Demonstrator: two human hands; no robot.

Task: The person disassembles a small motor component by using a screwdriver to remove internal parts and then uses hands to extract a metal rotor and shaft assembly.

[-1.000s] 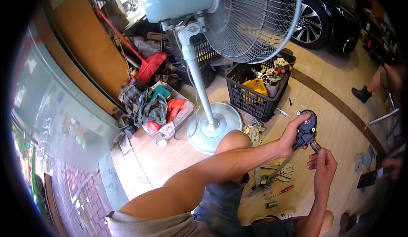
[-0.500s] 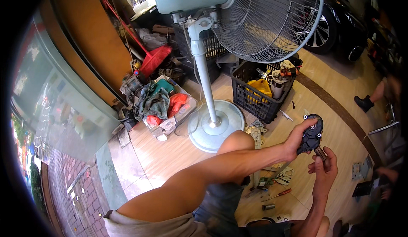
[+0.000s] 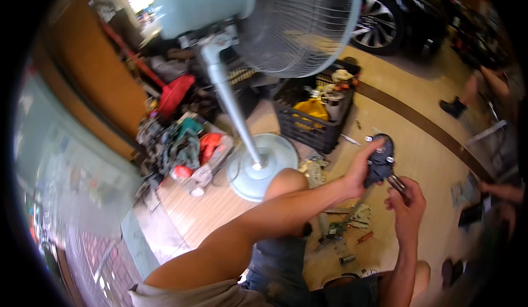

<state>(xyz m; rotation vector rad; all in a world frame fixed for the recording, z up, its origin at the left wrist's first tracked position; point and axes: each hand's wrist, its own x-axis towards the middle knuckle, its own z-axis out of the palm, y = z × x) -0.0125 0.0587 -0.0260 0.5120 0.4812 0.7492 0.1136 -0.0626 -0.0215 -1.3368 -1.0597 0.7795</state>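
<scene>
My left hand (image 3: pixel 358 170) grips a black plastic gear housing (image 3: pixel 380 161) with pale round mounting holes at its edge. The thumb lies across its face. My right hand (image 3: pixel 408 203) is closed, fingers and thumb round a small metal motor rotor (image 3: pixel 396 185) at the lower right of the housing. Blur hides whether the rotor's shaft still sits inside the housing. Below the hands, on the floor, lie a short metal cylinder (image 3: pixel 347 259), a screwdriver with a red handle (image 3: pixel 365 236) and a green circuit board (image 3: pixel 335 229).
A pale blue standing fan (image 3: pixel 236 106) rises in front of me. Behind it stands a black crate (image 3: pixel 308 132) of parts; to its left, a box (image 3: pixel 217 161) holds rags. A car wheel (image 3: pixel 378 23) is at the back. Another person's leg (image 3: pixel 467 92) shows at right.
The whole view has shifted and blurred. Both hands appear further left and a little higher in the picture, still on the housing and the rotor, which looks tilted more to the side.
</scene>
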